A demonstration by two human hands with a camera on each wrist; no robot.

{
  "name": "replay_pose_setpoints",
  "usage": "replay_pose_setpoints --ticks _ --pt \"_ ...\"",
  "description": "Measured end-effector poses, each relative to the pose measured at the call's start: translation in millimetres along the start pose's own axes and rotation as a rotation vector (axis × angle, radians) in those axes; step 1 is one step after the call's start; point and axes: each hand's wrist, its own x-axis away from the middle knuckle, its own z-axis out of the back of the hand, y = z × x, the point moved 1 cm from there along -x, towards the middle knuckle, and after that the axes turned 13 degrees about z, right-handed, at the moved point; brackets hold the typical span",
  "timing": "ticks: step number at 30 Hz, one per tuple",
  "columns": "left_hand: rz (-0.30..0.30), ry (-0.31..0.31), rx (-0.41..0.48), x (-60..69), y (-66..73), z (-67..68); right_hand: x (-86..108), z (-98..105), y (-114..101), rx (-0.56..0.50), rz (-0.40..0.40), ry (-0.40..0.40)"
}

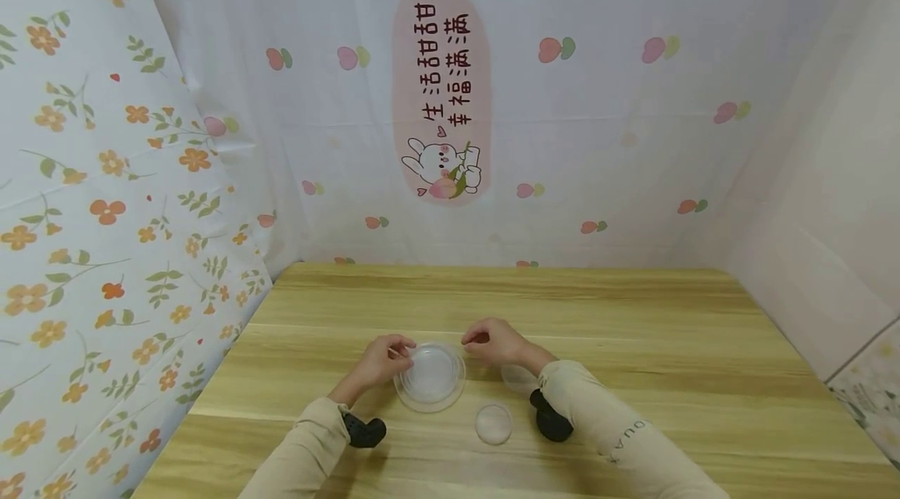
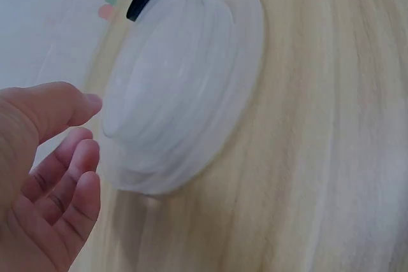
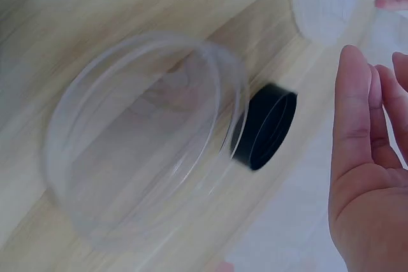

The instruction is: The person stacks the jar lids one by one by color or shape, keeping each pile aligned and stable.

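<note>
A stack of clear round plastic dishes (image 1: 432,378) sits on the wooden table, the widest at the bottom. My left hand (image 1: 387,358) is at its left edge, and in the left wrist view the thumb and loosely bent fingers (image 2: 86,205) stand apart beside the stack (image 2: 172,81). On the other side my right hand (image 1: 495,341) hovers near the stack, holding nothing visible. Its fingers (image 3: 354,100) are fairly straight in the right wrist view. A short black ring or cap (image 3: 268,125) stands beside a clear round dish (image 3: 137,138); the head view does not clearly show the black piece.
A small clear round dish (image 1: 494,424) lies right of the stack, toward the front. Another clear disc (image 1: 519,380) is partly covered by the right forearm. Black wrist devices (image 1: 366,431) are on both arms. Patterned cloth (image 1: 450,233) hangs behind the table (image 1: 633,311).
</note>
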Motion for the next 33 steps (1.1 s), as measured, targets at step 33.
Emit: replay_pose_setpoints --ticks 33 --pt "-0.108 -0.175 0.022 -30.7 75.5 -85.6 94.3 59 30 0.006 -0.070 0.133"
